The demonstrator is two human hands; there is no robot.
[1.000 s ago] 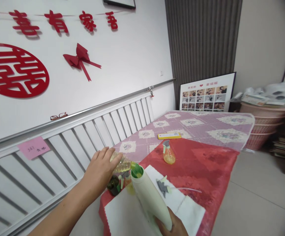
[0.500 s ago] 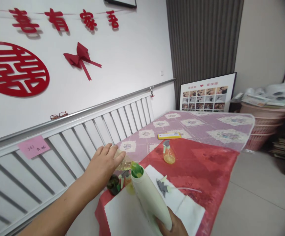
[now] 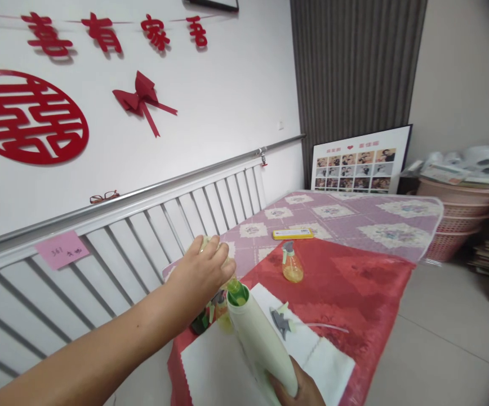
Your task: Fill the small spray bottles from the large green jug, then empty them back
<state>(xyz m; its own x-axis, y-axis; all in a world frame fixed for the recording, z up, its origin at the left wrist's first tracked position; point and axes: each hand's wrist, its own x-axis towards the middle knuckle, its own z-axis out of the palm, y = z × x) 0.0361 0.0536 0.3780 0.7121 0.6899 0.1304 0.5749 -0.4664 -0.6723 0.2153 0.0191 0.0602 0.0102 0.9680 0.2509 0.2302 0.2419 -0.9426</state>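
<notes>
My left hand [image 3: 206, 270] is closed around a clear bottle with yellowish liquid, mostly hidden by the fingers. That bottle's neck [image 3: 233, 283] tips into the green mouth of a long pale green bottle [image 3: 261, 338]. Around the lower end of the pale bottle my right hand [image 3: 303, 386] is wrapped, holding it at a slant above a white cloth [image 3: 214, 372]. On the cloth lies a loose grey spray head [image 3: 282, 322] with a thin tube. Behind my left hand stand a dark green bottle [image 3: 200, 323] and a partly hidden spray bottle [image 3: 224, 322].
A spray bottle with yellow liquid [image 3: 293, 273] stands on the red tablecloth [image 3: 346, 293]. Beyond it lies a flat yellow box [image 3: 293, 233]. A white railing [image 3: 138, 242] runs along the left. Stacked pink baskets [image 3: 459, 220] stand past the table's right end.
My left hand has shifted right and turned further over with the clear bottle, bringing its neck deeper into the pale green bottle's mouth. My right hand keeps its hold.
</notes>
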